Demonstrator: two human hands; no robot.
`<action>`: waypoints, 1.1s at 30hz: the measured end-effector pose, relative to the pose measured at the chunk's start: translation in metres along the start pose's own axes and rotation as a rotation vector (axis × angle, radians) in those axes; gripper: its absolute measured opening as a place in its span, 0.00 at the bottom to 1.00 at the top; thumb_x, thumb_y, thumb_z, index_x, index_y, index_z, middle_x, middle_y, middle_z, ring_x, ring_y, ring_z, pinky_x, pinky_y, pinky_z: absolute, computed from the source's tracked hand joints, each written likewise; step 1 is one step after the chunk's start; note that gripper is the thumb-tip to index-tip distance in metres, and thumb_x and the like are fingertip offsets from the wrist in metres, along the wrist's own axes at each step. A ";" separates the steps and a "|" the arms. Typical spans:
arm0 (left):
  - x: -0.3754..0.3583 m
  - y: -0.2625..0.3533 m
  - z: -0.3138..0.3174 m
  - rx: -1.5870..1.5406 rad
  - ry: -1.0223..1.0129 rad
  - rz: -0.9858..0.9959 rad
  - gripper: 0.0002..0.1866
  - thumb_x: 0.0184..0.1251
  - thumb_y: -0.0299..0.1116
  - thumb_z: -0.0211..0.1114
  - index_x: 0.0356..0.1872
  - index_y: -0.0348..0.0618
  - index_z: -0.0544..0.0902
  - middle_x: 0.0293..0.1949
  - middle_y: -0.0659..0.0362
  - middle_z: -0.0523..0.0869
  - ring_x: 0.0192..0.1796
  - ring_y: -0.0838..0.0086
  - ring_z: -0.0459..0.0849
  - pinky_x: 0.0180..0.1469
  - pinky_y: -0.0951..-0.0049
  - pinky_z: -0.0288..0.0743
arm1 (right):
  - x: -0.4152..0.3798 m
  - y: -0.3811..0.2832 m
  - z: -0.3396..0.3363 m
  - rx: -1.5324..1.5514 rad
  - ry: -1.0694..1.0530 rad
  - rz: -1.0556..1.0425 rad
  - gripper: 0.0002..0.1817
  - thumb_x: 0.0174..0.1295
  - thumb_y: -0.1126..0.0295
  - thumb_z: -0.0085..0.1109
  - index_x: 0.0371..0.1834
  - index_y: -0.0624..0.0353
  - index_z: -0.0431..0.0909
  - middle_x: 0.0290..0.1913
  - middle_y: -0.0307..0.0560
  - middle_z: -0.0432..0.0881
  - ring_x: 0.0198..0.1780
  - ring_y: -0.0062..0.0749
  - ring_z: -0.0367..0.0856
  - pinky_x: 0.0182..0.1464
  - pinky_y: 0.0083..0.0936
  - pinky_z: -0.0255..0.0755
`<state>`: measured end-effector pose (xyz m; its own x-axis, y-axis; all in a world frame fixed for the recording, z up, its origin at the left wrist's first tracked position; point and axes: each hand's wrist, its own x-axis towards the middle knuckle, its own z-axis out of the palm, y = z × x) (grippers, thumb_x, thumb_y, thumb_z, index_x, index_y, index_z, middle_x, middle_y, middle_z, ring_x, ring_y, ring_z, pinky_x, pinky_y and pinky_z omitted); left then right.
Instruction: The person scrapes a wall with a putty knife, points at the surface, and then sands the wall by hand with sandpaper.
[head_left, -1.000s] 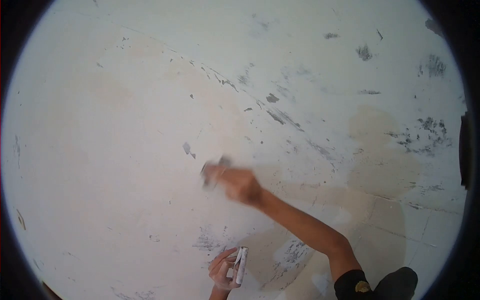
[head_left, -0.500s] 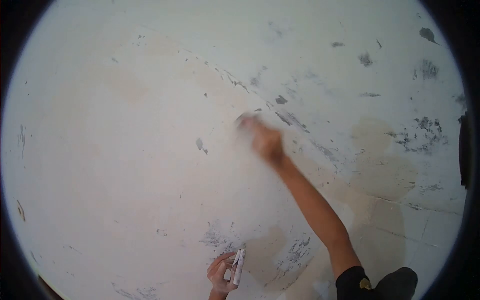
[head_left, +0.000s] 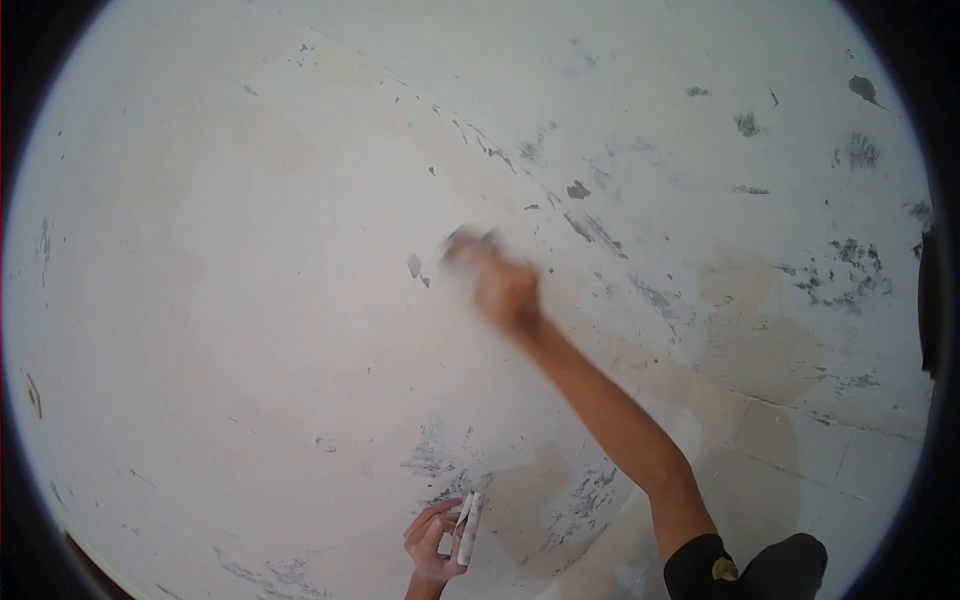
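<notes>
My right hand [head_left: 508,292] reaches up over the pale wall [head_left: 250,300], fingers closed around a flat scraper [head_left: 458,243], which is smeared by motion. The tool lies close over the wall surface, just up and right of a small grey bare patch [head_left: 415,266]. Low in the view, my left hand [head_left: 430,540] grips a narrow, white-smeared flat tool [head_left: 468,530], held nearly upright with its edge towards me. Thumb and fingers curl to its left side.
Grey chipped spots [head_left: 845,272] mark the right part of the wall. A cracked ridge [head_left: 480,145] runs diagonally across it. Shadows [head_left: 760,340] fall at the right. A dark object [head_left: 929,300] stands at the far right edge, and a dark strip [head_left: 95,570] crosses the lower left corner.
My right hand has moved left and slightly down with the scraper. My left hand has shifted slightly left, still gripping its tool. The view has moved a little.
</notes>
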<state>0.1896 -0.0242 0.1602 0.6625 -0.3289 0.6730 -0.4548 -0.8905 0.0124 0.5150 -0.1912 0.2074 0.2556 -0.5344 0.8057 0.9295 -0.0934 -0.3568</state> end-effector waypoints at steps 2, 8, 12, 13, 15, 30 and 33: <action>-0.001 -0.003 0.004 -0.015 -0.002 0.014 0.06 0.57 0.23 0.67 0.23 0.36 0.79 0.30 0.47 0.90 0.42 0.54 0.92 0.43 0.63 0.85 | -0.005 -0.034 0.006 0.063 -0.051 -0.392 0.24 0.49 0.91 0.53 0.47 0.58 0.86 0.51 0.52 0.90 0.48 0.37 0.92 0.52 0.30 0.87; -0.007 0.004 -0.005 -0.023 -0.005 -0.082 0.06 0.58 0.24 0.66 0.24 0.35 0.80 0.36 0.42 0.91 0.42 0.55 0.92 0.44 0.64 0.84 | 0.039 0.031 -0.017 -0.172 0.206 0.056 0.22 0.54 0.90 0.53 0.48 0.60 0.86 0.49 0.53 0.90 0.47 0.44 0.91 0.48 0.32 0.87; -0.009 0.000 -0.006 -0.009 0.000 -0.023 0.04 0.57 0.25 0.67 0.26 0.35 0.82 0.37 0.40 0.91 0.43 0.56 0.92 0.45 0.65 0.84 | 0.005 -0.029 -0.004 0.056 -0.065 -0.352 0.27 0.45 0.93 0.53 0.46 0.58 0.87 0.48 0.53 0.90 0.48 0.38 0.92 0.51 0.29 0.87; -0.011 -0.003 -0.006 -0.009 0.000 -0.016 0.04 0.57 0.25 0.67 0.26 0.35 0.82 0.37 0.40 0.91 0.43 0.56 0.92 0.45 0.65 0.84 | 0.010 -0.012 -0.004 0.037 -0.060 -0.392 0.26 0.45 0.93 0.53 0.46 0.58 0.87 0.48 0.53 0.90 0.47 0.39 0.92 0.51 0.28 0.87; -0.018 -0.007 -0.004 -0.047 0.019 -0.071 0.04 0.55 0.25 0.68 0.26 0.35 0.82 0.36 0.41 0.91 0.43 0.56 0.92 0.44 0.64 0.84 | 0.030 0.025 -0.017 -0.049 0.029 -0.210 0.25 0.48 0.92 0.53 0.47 0.58 0.87 0.47 0.53 0.90 0.46 0.40 0.92 0.51 0.27 0.87; -0.006 0.021 -0.014 -0.029 0.094 0.004 0.08 0.57 0.21 0.67 0.21 0.38 0.79 0.27 0.50 0.90 0.42 0.53 0.93 0.44 0.63 0.85 | 0.000 -0.013 0.005 -0.088 -0.010 -0.074 0.23 0.49 0.89 0.55 0.48 0.58 0.84 0.50 0.52 0.90 0.41 0.40 0.92 0.43 0.28 0.86; -0.008 0.021 -0.019 0.005 0.075 0.027 0.07 0.57 0.22 0.66 0.21 0.38 0.79 0.29 0.50 0.90 0.43 0.53 0.93 0.44 0.64 0.86 | 0.011 -0.011 -0.003 0.016 -0.004 -0.349 0.24 0.48 0.90 0.53 0.48 0.58 0.85 0.50 0.51 0.90 0.43 0.42 0.92 0.46 0.30 0.86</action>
<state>0.1634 -0.0345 0.1689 0.6034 -0.3286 0.7266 -0.4688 -0.8833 -0.0101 0.5068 -0.1985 0.2183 -0.0776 -0.4694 0.8796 0.9650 -0.2569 -0.0519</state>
